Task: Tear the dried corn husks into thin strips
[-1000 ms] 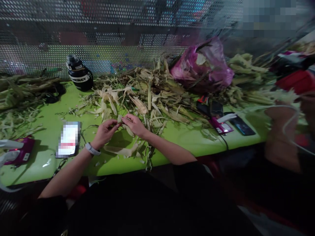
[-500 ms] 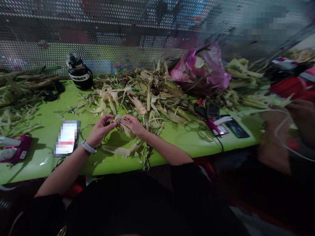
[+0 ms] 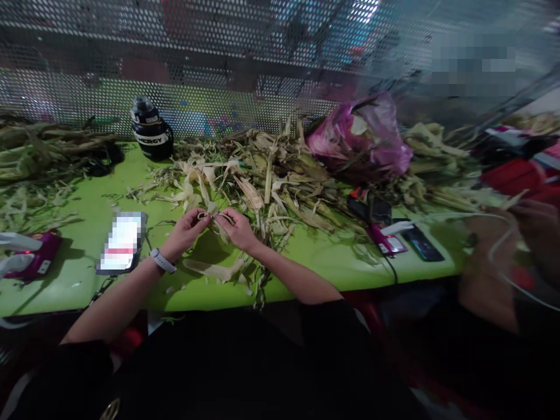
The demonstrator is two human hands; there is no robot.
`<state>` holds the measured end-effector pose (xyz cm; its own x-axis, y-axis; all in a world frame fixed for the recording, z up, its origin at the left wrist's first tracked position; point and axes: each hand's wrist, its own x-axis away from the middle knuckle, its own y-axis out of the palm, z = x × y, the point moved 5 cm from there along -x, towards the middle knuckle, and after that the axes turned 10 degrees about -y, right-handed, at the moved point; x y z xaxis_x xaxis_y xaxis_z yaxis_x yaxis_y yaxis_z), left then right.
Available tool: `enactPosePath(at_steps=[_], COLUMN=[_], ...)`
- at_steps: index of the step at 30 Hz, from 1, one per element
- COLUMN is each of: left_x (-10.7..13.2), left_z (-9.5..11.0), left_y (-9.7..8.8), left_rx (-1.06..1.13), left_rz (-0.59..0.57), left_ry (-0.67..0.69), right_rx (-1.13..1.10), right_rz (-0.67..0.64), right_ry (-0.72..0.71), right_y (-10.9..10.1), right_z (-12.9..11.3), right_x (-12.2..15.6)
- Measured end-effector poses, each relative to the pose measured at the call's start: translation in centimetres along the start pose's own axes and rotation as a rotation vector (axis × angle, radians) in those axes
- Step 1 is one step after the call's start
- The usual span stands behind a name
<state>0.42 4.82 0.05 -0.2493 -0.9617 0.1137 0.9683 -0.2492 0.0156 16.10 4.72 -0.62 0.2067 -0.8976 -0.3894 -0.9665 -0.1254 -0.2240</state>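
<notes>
My left hand [image 3: 186,231] and my right hand [image 3: 238,228] meet over the green table [image 3: 79,280], both pinched on a pale dried corn husk strip [image 3: 214,219] held between them. A white watch sits on my left wrist. Just beyond my fingers lies a big heap of dried husks and leaves [image 3: 271,181]. A loose pale husk piece [image 3: 214,269] rests on the table under my hands.
A phone [image 3: 121,242] lies left of my hands. A black bottle [image 3: 151,135] stands at the back by the perforated metal wall. A pink plastic bag [image 3: 363,140], phones and a white cable [image 3: 409,236] lie right. Another person's arms [image 3: 494,256] work at the right.
My hands stay together on the husk strip, fingers shifting slightly along it. The view has drifted a little, so the table appears shifted right and down.
</notes>
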Motion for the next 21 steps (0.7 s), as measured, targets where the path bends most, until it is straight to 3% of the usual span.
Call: enactPosePath(at_steps=[4, 10, 17, 21], left_x=[-0.1, 0.1, -0.6, -0.7], left_z=[0.0, -0.7, -1.4, -1.6], left_y=[-0.2, 0.1, -0.5, -0.6], left_rx=[-0.009, 0.123, 0.203, 0.280], left_rz=[-0.035, -0.147, -0.157, -0.176], left_ry=[0.007, -0.184, -0.203, -0.222], right_rx=[0.117, 0.016, -0.304, -0.331], right_rz=[0.021, 0.035, 0.028, 0.032], right_ry=[-0.068, -0.031, 0.220, 0.254], right_y=[-0.2, -0.1, 0.6, 0.8], right_z=[-0.4, -0.3, 1.6, 2.0], right_x=[0.0, 0.2, 0.1, 0.1])
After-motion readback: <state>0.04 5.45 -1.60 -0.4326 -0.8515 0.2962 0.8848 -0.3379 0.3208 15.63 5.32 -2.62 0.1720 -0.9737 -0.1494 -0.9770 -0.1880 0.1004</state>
